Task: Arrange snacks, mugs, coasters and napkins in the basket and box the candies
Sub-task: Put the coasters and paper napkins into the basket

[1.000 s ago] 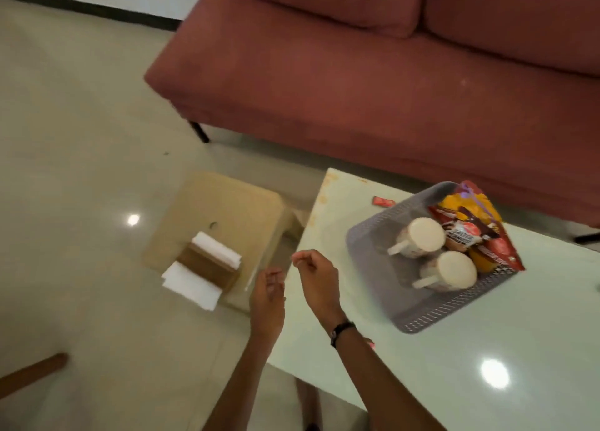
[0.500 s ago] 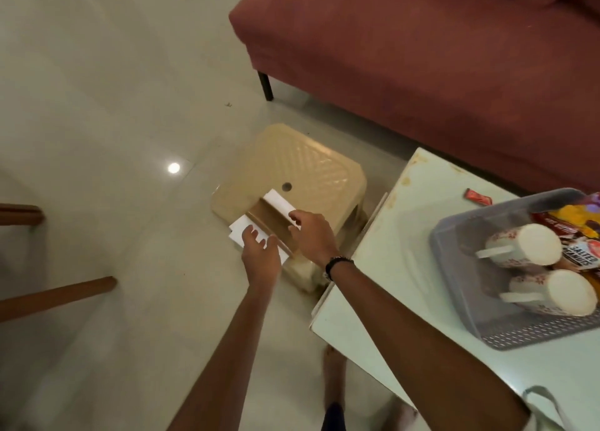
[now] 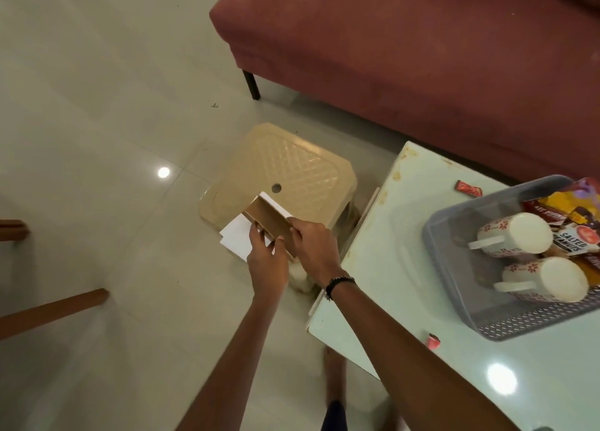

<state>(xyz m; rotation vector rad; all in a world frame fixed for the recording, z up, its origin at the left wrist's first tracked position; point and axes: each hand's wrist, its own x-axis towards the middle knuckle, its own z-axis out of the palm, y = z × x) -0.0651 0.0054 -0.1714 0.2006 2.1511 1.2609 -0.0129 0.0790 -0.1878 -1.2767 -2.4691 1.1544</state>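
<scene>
A stack of brown coasters lies on white napkins at the near corner of a beige plastic stool. My left hand and my right hand grip the stack from either side. On the pale table to the right stands a grey basket. It holds two white mugs lying on their sides and snack packets. Two red candies lie on the table: one candy behind the basket, another candy in front of it.
A red sofa runs along the back, its black leg near the stool. Wooden furniture legs reach in from the left over the tiled floor. My foot stands by the table's corner.
The view swung left and down towards the stool. Both hands moved from the table's edge down to the coasters and napkins and closed on the stack.
</scene>
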